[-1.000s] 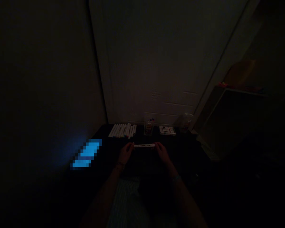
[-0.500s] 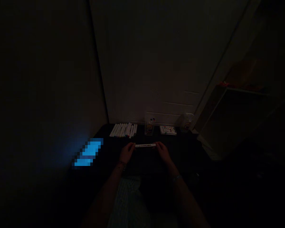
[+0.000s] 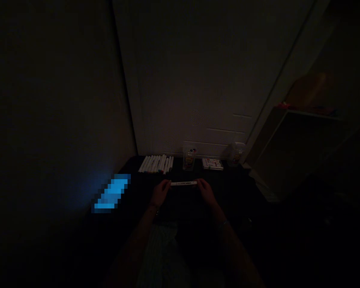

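As the left hand (image 3: 160, 193) and right hand (image 3: 206, 192) pinch its ends, the slim white plastic marker (image 3: 183, 183) looks light, stiff and easily held.

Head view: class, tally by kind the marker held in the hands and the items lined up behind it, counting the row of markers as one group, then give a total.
Held white marker: 1
Row of markers: 1
Clear containers: 2
Printed flat pack: 1
Total: 5

Very dim, low-contrast view
A pixelated blue patch (image 3: 111, 193) glows brightest, spilling onto the wall (image 3: 78, 160); the white marker (image 3: 183, 183) shows faintly between the shadowy left hand (image 3: 160, 193) and right hand (image 3: 207, 192); the door (image 3: 192, 80) leans with wide-angle distortion.
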Action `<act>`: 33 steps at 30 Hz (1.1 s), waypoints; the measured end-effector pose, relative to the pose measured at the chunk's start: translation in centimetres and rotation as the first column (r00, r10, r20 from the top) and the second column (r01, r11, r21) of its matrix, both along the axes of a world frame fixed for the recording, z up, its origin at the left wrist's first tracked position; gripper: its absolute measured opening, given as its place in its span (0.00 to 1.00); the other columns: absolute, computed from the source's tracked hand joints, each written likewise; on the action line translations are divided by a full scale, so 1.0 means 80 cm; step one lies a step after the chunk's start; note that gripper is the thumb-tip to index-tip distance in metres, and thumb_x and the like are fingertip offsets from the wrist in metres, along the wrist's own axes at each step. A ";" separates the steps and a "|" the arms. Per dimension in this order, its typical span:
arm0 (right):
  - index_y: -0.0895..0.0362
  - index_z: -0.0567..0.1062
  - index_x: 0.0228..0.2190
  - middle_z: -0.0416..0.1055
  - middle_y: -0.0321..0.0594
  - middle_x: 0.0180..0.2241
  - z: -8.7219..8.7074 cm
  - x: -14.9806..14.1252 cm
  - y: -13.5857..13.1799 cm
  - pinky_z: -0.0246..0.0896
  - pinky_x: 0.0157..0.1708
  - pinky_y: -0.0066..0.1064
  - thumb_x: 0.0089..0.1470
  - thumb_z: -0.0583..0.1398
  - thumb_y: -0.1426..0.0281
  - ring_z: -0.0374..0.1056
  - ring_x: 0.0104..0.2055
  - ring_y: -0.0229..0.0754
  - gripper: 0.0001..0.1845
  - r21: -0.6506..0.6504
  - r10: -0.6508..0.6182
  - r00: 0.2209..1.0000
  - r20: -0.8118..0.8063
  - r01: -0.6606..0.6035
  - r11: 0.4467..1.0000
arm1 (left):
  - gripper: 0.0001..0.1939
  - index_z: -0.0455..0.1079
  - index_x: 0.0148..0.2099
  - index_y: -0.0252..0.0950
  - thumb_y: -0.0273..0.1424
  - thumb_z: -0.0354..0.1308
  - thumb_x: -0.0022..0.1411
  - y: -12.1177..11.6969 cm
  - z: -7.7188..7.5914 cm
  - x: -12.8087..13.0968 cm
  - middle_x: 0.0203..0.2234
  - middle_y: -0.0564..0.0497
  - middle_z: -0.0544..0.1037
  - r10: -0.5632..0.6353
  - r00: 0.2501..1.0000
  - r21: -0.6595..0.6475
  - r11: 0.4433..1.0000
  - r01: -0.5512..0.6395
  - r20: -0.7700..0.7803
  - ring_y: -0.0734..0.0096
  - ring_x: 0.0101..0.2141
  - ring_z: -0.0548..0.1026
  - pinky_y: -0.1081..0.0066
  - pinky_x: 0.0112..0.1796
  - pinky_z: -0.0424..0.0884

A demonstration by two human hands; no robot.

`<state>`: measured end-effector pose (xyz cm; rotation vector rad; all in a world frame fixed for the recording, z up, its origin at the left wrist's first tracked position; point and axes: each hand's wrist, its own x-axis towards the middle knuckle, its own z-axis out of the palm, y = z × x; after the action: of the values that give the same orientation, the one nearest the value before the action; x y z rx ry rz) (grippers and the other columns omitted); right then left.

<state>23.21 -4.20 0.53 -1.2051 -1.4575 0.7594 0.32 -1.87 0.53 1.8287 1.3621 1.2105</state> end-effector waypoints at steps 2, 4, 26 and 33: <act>0.56 0.70 0.34 0.69 0.37 0.29 0.001 -0.001 0.000 0.57 0.35 0.28 0.52 0.48 0.57 0.63 0.33 0.38 0.19 0.007 -0.001 1.000 0.006 0.001 1.000 | 0.18 0.67 0.32 0.37 0.45 0.44 0.55 -0.001 0.001 0.001 0.22 0.54 0.72 0.005 1.000 -0.005 1.000 -0.005 0.017 0.72 0.27 0.69 0.74 0.31 0.63; 0.56 0.70 0.34 0.69 0.37 0.30 0.002 -0.001 0.000 0.57 0.37 0.28 0.53 0.48 0.57 0.63 0.35 0.39 0.19 0.021 0.002 1.000 0.017 -0.003 1.000 | 0.18 0.66 0.30 0.37 0.45 0.44 0.55 -0.002 0.002 0.001 0.21 0.55 0.72 0.014 1.000 -0.011 1.000 -0.014 0.022 0.72 0.26 0.69 0.74 0.31 0.63; 0.56 0.71 0.33 0.70 0.37 0.31 0.008 -0.002 -0.004 0.57 0.36 0.29 0.51 0.49 0.55 0.64 0.35 0.40 0.20 0.006 0.002 1.000 0.001 -0.002 1.000 | 0.19 0.65 0.27 0.37 0.45 0.44 0.55 0.000 0.000 0.000 0.21 0.55 0.71 0.029 0.999 0.000 1.000 -0.029 0.020 0.73 0.26 0.68 0.74 0.32 0.62; 0.57 0.72 0.30 0.69 0.37 0.24 0.006 -0.002 -0.005 0.56 0.26 0.25 0.51 0.47 0.52 0.62 0.26 0.37 0.24 -0.038 -0.022 0.999 0.031 0.023 0.999 | 0.18 0.65 0.27 0.37 0.45 0.44 0.55 0.000 -0.001 -0.002 0.20 0.55 0.70 0.013 1.000 0.007 1.000 -0.013 0.005 0.72 0.26 0.68 0.74 0.31 0.62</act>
<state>23.03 -4.61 0.99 -1.2650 -1.4575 0.7597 0.20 -1.84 0.47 1.8232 1.3705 1.2275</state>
